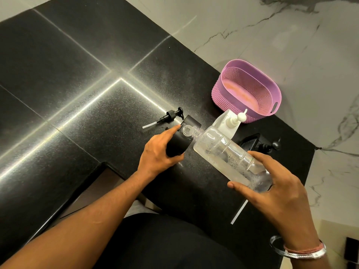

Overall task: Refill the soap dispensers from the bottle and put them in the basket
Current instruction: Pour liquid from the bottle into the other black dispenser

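The right hand (275,191) is curling round the base of one clear bottle (229,154), tipped with its long axis running from that hand toward the left hand (159,152), neck meeting the open black dispenser (182,138) the left hand is gripping. Three dispensers are showing: this one, one white (231,121), another black (252,144) beyond the right hand; one pink basket (246,90) is sitting farther off, one loose pump (171,115) beyond the left

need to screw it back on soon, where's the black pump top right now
In the head view the black pump top lies on the black counter, left of the black dispenser.
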